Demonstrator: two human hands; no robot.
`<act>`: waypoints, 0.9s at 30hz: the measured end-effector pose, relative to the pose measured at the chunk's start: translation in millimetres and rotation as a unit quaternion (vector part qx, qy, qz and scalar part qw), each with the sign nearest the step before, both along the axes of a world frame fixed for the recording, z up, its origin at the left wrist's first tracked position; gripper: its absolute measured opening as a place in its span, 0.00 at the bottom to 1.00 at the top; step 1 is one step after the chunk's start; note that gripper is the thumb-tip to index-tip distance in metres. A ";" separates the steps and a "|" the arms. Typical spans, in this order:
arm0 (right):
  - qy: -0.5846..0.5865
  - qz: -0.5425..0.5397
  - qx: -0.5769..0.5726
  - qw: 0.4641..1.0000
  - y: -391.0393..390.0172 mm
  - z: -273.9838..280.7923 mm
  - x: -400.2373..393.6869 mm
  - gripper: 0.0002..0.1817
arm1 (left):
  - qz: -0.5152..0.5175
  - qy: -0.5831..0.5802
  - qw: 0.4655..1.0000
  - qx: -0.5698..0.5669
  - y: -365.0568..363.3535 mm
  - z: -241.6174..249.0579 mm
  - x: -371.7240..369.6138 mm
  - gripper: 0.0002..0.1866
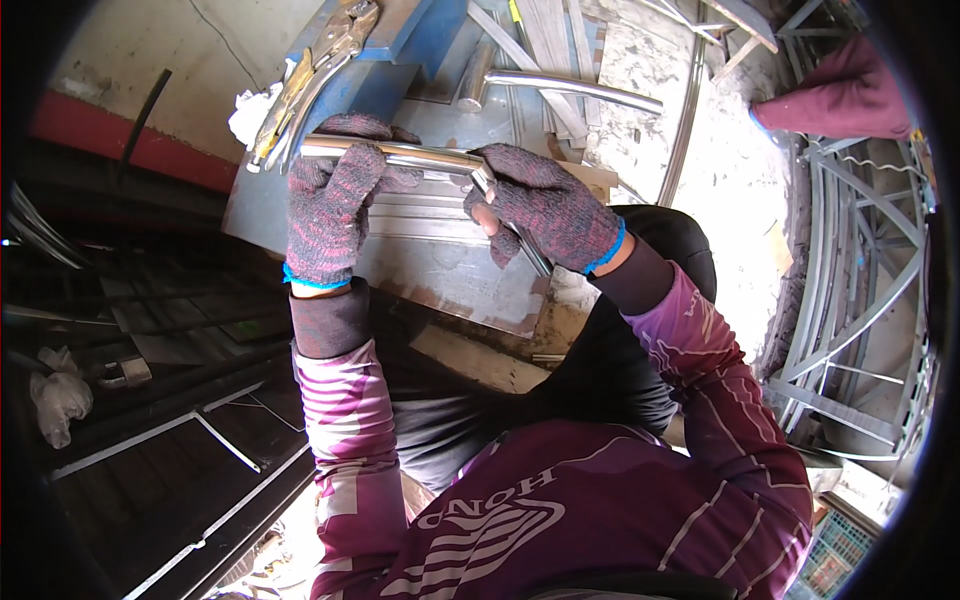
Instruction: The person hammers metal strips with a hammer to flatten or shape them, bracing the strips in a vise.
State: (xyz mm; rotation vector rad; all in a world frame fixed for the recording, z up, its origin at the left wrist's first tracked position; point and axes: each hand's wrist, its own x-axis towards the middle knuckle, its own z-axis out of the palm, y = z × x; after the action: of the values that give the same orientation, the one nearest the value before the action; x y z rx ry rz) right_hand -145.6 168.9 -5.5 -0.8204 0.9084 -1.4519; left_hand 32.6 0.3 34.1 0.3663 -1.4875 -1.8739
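Both of my hands wear grey and maroon knit gloves with blue cuffs. Between them runs a shiny metal tube [425, 156], held above a metal sheet [430, 275]. At the tube's left end, my left hand [333, 205] is closed around it, thumb on top. My right hand [545, 205] grips the right end, where the tube meets a shorter piece angling down toward me, as at a mitred corner. One bare fingertip shows through the right glove. Part of the joint is hidden by the fingers.
Locking pliers [300, 90] lie at the upper left, beside a blue metal block [400, 30]. Another bent shiny tube [570, 88] and flat metal strips [545, 50] lie beyond my hands. Grey steel trusses [850, 290] stand right; a person's maroon-clothed limb [840, 95] shows at the upper right.
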 end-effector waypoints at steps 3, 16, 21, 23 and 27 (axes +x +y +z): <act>0.000 -0.003 0.010 1.000 0.5 2.8 0.6 0.16 | 0.001 0.004 1.000 0.001 2.0 0.8 -1.4 0.14; 0.026 0.009 0.018 0.999 2.2 12.3 3.7 0.16 | -0.022 0.016 1.000 -0.005 0.2 0.3 -1.4 0.14; 0.040 0.002 0.029 0.999 2.4 15.3 5.3 0.16 | -0.019 0.019 1.000 -0.005 3.1 2.9 -2.2 0.14; 0.037 0.003 0.025 0.999 2.1 12.9 4.7 0.16 | -0.015 0.015 1.000 -0.007 2.8 2.5 -2.2 0.14; 0.022 0.011 0.011 1.000 1.3 5.3 3.9 0.15 | -0.015 0.015 1.000 -0.004 1.7 1.0 -1.8 0.14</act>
State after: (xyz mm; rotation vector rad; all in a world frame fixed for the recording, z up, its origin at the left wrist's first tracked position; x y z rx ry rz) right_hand -141.6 170.2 -0.3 -0.8463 0.9450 -1.4071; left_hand 30.7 2.0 35.1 0.3109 -1.4881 -1.8877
